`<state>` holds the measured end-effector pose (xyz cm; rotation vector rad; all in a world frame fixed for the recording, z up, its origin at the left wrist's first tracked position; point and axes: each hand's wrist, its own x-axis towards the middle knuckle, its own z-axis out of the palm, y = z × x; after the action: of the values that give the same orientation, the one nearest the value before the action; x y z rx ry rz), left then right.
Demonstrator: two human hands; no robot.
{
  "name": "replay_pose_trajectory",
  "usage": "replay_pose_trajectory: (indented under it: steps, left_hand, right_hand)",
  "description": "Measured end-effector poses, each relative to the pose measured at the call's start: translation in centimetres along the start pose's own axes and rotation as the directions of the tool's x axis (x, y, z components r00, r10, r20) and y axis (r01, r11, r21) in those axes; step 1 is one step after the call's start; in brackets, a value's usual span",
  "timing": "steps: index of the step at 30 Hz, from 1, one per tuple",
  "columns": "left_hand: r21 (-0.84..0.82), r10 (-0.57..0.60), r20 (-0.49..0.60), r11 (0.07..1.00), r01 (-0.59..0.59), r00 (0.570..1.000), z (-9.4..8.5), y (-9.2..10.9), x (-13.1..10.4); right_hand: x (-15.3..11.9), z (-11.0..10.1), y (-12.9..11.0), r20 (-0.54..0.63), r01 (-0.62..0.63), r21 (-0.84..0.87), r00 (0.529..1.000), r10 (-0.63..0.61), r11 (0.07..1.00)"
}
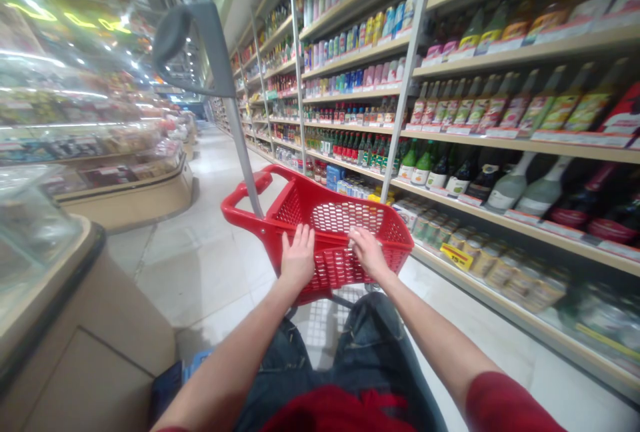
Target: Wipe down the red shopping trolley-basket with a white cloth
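In front of my knees stands a red plastic shopping cart basket [336, 265] with a lattice of holes in its walls. My left hand [299, 253] lies at its near side with the fingers stretched out, reaching up to the rim. Farther right along the same rim is my right hand [367, 252], its fingers curled together. What these fingers close on, if anything, is hidden. The cart's red handle [239, 202] is at the left end, with no hand on it. Inside, the visible part of the basket shows only its lattice walls.
Shelves of bottles [450, 179] and cans [385, 22] line the right side, with a yellow price tag [456, 257] low down. A grey pole [243, 152] rises by the cart handle. Display counters [125, 202] stand left of the pale floor [190, 272]; a nearer counter [95, 352] is at lower left.
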<state>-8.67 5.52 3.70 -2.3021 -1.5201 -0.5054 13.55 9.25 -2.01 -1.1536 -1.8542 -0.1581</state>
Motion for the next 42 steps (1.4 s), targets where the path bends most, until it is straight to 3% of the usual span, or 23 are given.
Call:
replay_pose_trajectory:
  steps: [4, 6, 7, 9, 11, 12, 14, 16, 19, 21, 26, 29, 31, 34, 36, 39, 42]
  left_hand:
    - [-0.291, -0.103, -0.035, 0.953, 0.088, 0.994, -0.3, 1.3, 0.1]
    - [-0.577, -0.196, -0.01, 0.802, 0.155, 0.981, -0.3, 3.0, 0.3]
    - [-0.734, -0.245, 0.039, 0.651, 0.194, 0.969, -0.3, 4.0, 0.3]
    - [-0.945, -0.31, 0.199, 0.192, 0.266, 0.93, -0.1, 5.6, 0.5]
    - [-0.924, -0.325, 0.363, -0.246, 0.293, 0.873, 0.1, 6.3, 0.5]
    - [-0.881, -0.325, 0.418, -0.374, 0.291, 0.848, 0.2, 6.2, 0.5]
    - [-0.825, -0.339, 0.477, -0.49, 0.281, 0.811, 0.2, 5.5, 0.3]
    - [-0.803, -0.362, 0.506, -0.529, 0.274, 0.783, 0.0, 4.3, 0.0]
    - [-0.777, -0.358, 0.536, -0.564, 0.28, 0.765, -0.5, 2.4, -0.4]
    - [-0.776, -0.336, 0.54, -0.553, 0.302, 0.772, -1.0, 1.3, -0.6]
    - [-0.797, -0.237, 0.508, -0.493, 0.348, 0.828, -3.3, -0.5, -0.8]
    - [-0.787, -0.095, 0.521, -0.438, 0.435, 0.848, -5.2, -1.1, -0.8]
    - [-0.776, 0.016, 0.533, -0.388, 0.497, 0.846, -6.4, -1.4, -0.7]
    - [-0.775, 0.116, 0.517, -0.358, 0.521, 0.848, -7.8, -1.6, -0.5]
    - [-0.773, 0.118, 0.495, -0.394, 0.498, 0.861, -8.1, -1.5, -0.3]
    - [-0.737, 0.031, 0.527, -0.48, 0.476, 0.849, -7.1, -1.1, -0.8]
    - [-0.627, -0.056, 0.654, -0.597, 0.5, 0.754, -4.7, -0.1, -2.4]
  right_hand:
    - [-0.9, -2.8, 1.2, -0.172, -0.2, 0.027, 0.964, 0.201, 0.979]
    - [-0.8, -3.0, -0.4, -0.204, -0.201, 0.065, 0.956, 0.21, 0.977]
    - [-0.8, -2.8, -1.7, -0.193, -0.173, 0.094, 0.963, 0.189, 0.98]
    - [-0.9, -2.0, -4.7, -0.14, -0.102, 0.172, 0.982, 0.127, 0.98]
    - [-1.4, -1.3, -7.4, -0.082, -0.047, 0.262, 0.994, 0.07, 0.964]
    - [-1.7, -1.1, -8.5, -0.063, -0.048, 0.298, 0.996, 0.069, 0.953]
    - [-2.4, -1.1, -9.6, -0.03, -0.143, 0.358, 0.986, 0.165, 0.923]
    - [-2.7, -1.5, -9.8, 0.052, -0.35, 0.43, 0.93, 0.364, 0.832]
    - [-2.5, -2.7, -9.3, 0.231, -0.598, 0.531, 0.783, 0.577, 0.6]
    - [-2.1, -3.6, -9.1, 0.271, -0.643, 0.606, 0.721, 0.638, 0.469]
    - [-1.1, -5.3, -9.6, 0.345, -0.633, 0.741, 0.644, 0.683, 0.222]
    - [-0.3, -6.7, -9.9, 0.428, -0.588, 0.807, 0.635, 0.643, 0.044]
    - [0.4, -7.9, -9.9, 0.465, -0.561, 0.827, 0.675, 0.573, -0.009]
    - [1.2, -9.2, -9.9, 0.41, -0.523, 0.848, 0.751, 0.518, 0.088]
    - [0.9, -9.1, -10.2, 0.375, -0.507, 0.851, 0.768, 0.519, 0.135]
    - [-0.8, -7.5, -11.5, 0.518, -0.602, 0.798, 0.707, 0.482, 0.024]
    - [-2.3, -5.8, -12.9, 0.583, -0.657, 0.752, 0.63, 0.513, -0.048]
